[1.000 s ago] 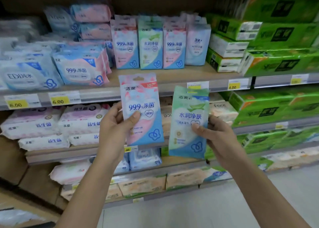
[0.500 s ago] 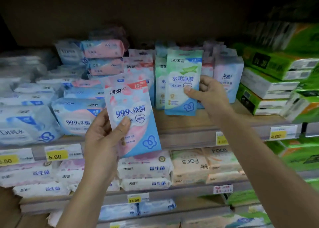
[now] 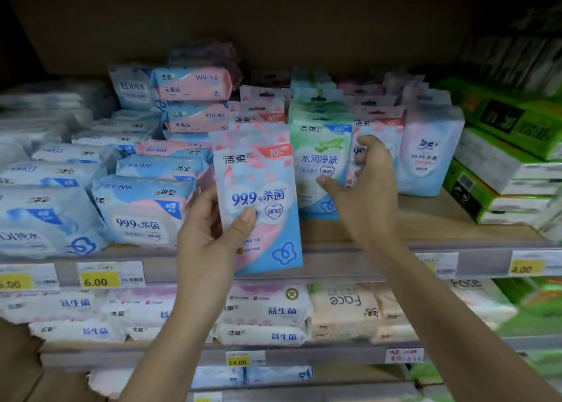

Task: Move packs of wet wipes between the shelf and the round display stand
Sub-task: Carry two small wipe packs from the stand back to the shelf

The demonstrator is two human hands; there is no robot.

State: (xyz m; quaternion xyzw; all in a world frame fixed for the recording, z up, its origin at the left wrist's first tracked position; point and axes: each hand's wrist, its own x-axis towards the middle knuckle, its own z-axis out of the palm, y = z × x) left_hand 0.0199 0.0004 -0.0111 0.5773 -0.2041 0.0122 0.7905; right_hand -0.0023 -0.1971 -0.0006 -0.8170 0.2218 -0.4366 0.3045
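Observation:
My left hand (image 3: pixel 209 234) grips a flat pink-and-blue pack of wet wipes (image 3: pixel 255 195) upright, just in front of the upper shelf's edge. A green-and-blue pack of wet wipes (image 3: pixel 319 158) stands at the front of the green row on the wooden shelf board (image 3: pixel 425 219). My right hand (image 3: pixel 365 195) hovers at that pack's right side. Its fingers are spread, the thumb lies against the pack's front, and it holds nothing. Rows of matching pink packs (image 3: pixel 261 116) stand behind. The round display stand is out of view.
Larger blue and pink wipes packs (image 3: pixel 143 213) are piled on the left of the shelf. Green tissue boxes (image 3: pixel 501 189) are stacked on the right. The lower shelf holds white and peach packs (image 3: pixel 264 310). Yellow price tags (image 3: pixel 98 280) line the shelf edge.
My right hand carried the green pack up to the shelf, set it in the green row and let go. My left hand rose with the pink pack, closer to the shelf.

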